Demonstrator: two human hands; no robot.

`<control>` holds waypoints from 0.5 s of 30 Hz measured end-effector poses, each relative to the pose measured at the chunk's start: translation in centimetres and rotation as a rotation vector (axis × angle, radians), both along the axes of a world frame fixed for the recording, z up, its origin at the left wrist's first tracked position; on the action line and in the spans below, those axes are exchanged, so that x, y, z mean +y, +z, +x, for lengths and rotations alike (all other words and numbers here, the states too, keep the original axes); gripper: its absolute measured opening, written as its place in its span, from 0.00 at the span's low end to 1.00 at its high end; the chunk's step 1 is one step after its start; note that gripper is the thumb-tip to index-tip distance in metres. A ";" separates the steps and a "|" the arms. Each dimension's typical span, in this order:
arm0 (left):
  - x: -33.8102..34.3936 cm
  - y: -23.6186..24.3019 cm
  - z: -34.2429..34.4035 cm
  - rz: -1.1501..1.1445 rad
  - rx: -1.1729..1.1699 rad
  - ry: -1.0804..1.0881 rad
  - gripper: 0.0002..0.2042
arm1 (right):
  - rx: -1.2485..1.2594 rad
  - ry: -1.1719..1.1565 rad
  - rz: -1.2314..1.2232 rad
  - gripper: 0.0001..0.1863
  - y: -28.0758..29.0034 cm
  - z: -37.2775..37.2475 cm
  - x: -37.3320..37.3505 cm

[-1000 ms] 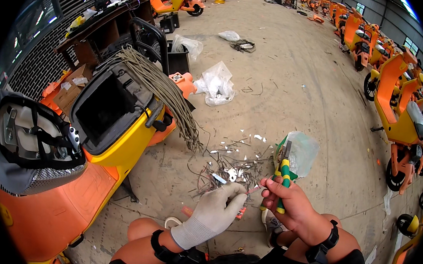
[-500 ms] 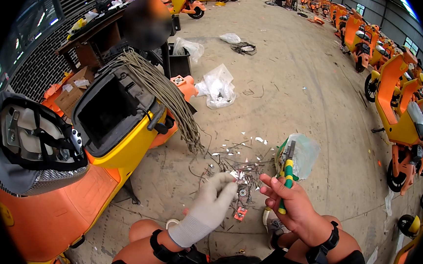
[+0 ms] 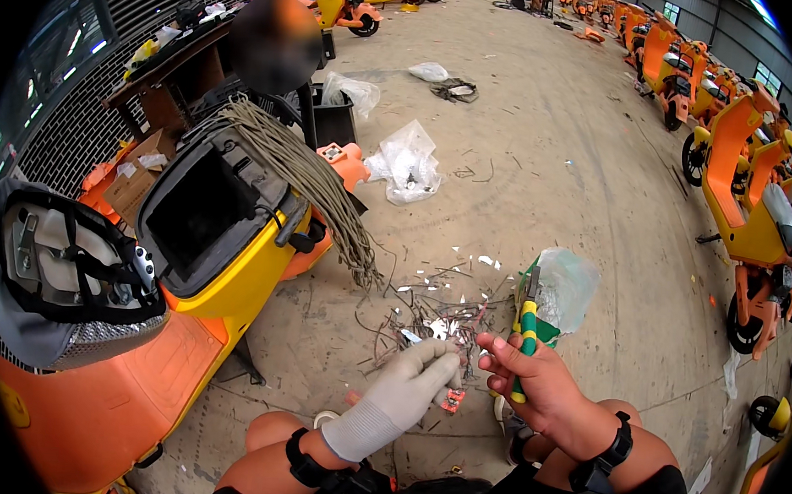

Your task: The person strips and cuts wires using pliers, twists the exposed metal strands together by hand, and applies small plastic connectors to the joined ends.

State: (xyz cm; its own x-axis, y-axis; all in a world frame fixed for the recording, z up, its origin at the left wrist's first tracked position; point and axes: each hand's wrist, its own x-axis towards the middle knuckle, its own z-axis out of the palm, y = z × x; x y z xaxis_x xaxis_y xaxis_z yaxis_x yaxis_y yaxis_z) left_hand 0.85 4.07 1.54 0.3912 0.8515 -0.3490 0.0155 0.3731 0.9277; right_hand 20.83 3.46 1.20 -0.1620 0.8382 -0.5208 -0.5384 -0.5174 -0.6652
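Observation:
My left hand, in a pale grey glove, has its fingers curled and pinched; whatever they hold is too small to make out. Just right of its fingertips is my bare right hand, gripping pliers with green and yellow handles, jaws pointing up and away from me. Below both hands lies a litter of cut wire pieces and white scraps on the concrete floor, with a small red piece partly behind my glove. A crumpled pale green bag lies beyond the pliers.
A yellow-orange scooter at left carries an open box, a grey padded bag and a hanging cord bundle. Behind are a cluttered bench and black bin. A white bag lies mid-floor. Parked scooters line the right.
My gloved hand rose slightly, then came back down and right, close to my right fingertips. My right hand and the pliers shifted a little left, the pliers changing angle slightly.

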 end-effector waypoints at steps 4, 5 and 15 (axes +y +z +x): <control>-0.4 -0.4 0.3 -0.006 0.002 -0.057 0.13 | -0.003 -0.018 -0.012 0.11 0.3 0.1 0.0; -0.6 -0.4 0.4 -0.010 0.006 -0.067 0.13 | -0.034 0.006 -0.004 0.12 0.1 0.2 0.2; -0.4 -2.9 0.7 0.106 0.074 -0.071 0.16 | -0.026 -0.080 -0.004 0.10 0.3 1.2 0.5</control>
